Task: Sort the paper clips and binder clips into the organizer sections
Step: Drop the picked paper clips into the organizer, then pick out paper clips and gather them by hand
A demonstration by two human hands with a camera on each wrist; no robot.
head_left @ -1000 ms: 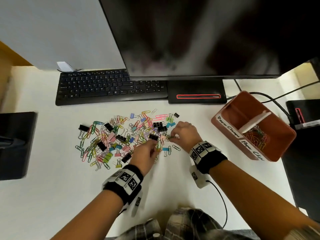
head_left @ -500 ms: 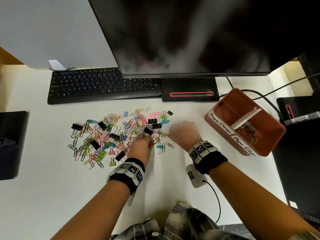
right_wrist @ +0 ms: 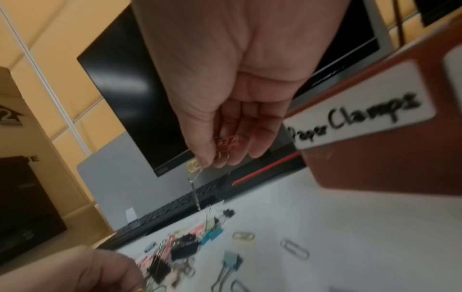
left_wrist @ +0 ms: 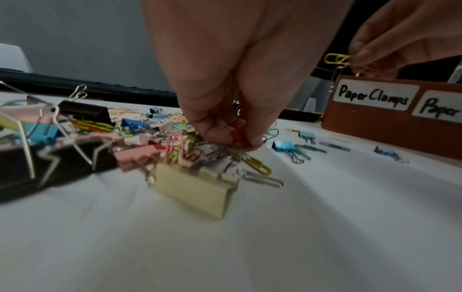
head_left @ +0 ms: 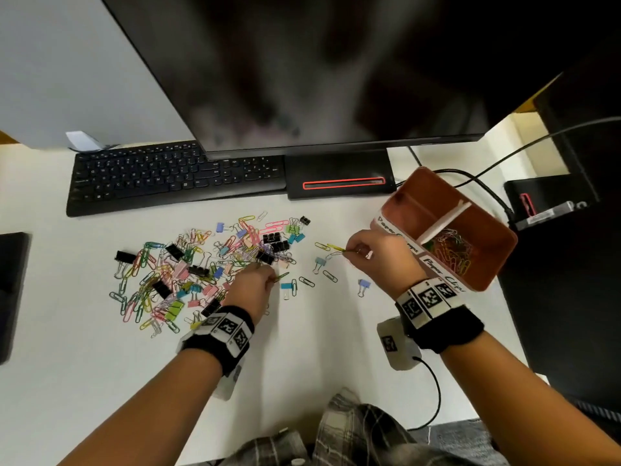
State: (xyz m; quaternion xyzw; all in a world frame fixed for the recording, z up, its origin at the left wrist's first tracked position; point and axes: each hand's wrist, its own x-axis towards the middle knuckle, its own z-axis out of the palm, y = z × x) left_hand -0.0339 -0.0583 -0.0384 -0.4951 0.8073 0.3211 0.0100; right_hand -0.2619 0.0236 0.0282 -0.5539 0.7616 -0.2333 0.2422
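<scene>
A mixed pile of coloured paper clips and binder clips (head_left: 201,270) lies on the white desk. My left hand (head_left: 252,287) is at the pile's right edge, its fingertips (left_wrist: 225,136) pinching a red paper clip (left_wrist: 240,142) against the desk. My right hand (head_left: 369,253) is lifted beside the brown organizer (head_left: 484,280) and holds a small bunch of paper clips (right_wrist: 222,146), with a yellow one (head_left: 336,247) sticking out to the left. The organizer's near section holds several paper clips (head_left: 450,250); its far section (head_left: 413,210) looks empty. Labels read "Paper Clamps" (left_wrist: 372,97) and "Paper Clips".
A black keyboard (head_left: 168,176) and the monitor base (head_left: 339,179) lie behind the pile. A few clips (head_left: 322,264) are strewn between pile and organizer. Cables (head_left: 470,179) run behind the organizer. A dark device (head_left: 11,294) sits at the left edge.
My right hand has lifted away from the pile and moved right toward the organizer, carrying paper clips. My left hand stays at the pile's right edge.
</scene>
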